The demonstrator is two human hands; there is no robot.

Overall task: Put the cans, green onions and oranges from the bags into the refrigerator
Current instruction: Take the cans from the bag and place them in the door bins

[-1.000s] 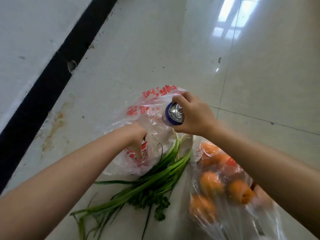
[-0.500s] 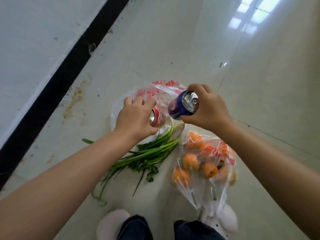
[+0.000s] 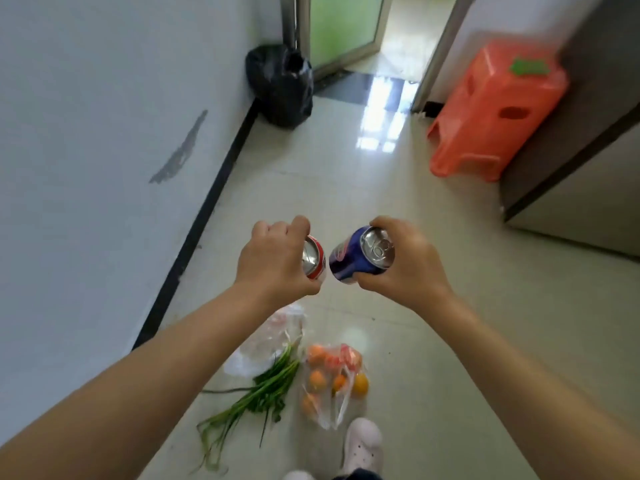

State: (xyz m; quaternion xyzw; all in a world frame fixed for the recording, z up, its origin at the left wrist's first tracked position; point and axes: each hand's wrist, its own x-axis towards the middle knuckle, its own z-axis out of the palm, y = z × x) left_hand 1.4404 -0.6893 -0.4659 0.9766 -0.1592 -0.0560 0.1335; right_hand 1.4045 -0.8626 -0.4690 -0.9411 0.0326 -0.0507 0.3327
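**Head view: a can in each hand above the groceries on the floor**

The left hand (image 3: 273, 261) is curled around a red can (image 3: 314, 258), fingers wrapped over its far side and thumb under it, so only the silver top and a strip of red wall show at the hand's 3 o'clock edge. The right hand (image 3: 401, 261) clamps a blue can (image 3: 360, 256) the same way: fingers over the upper rim, thumb pressed beneath the body, the can sticking out toward 9 o'clock. Both cans are tilted with their shiny tops, one showing a pull tab, turned back toward the camera. The two cans sit just beside each other, a narrow gap between them.

Both are smooth metal cylinders with glossy printed walls and bright aluminium lids.

Below the hands, toward 6 o'clock, lies a crumpled thin clear plastic bag (image 3: 263, 344) with red print, slack on the floor. Touching its lower edge, green onions (image 3: 263, 393) stretch out toward 7 o'clock, long thin stalks with leafy ends. Just beside them at 5 o'clock, round oranges (image 3: 332, 379) sit bunched inside a second clear bag (image 3: 329, 415).

The floor (image 3: 433, 341) is pale polished tile with window glare. At 1 o'clock stands an orange moulded plastic stool (image 3: 491, 112); at 12 o'clock, a shiny black rubbish bag (image 3: 280, 84) leans in the corner.
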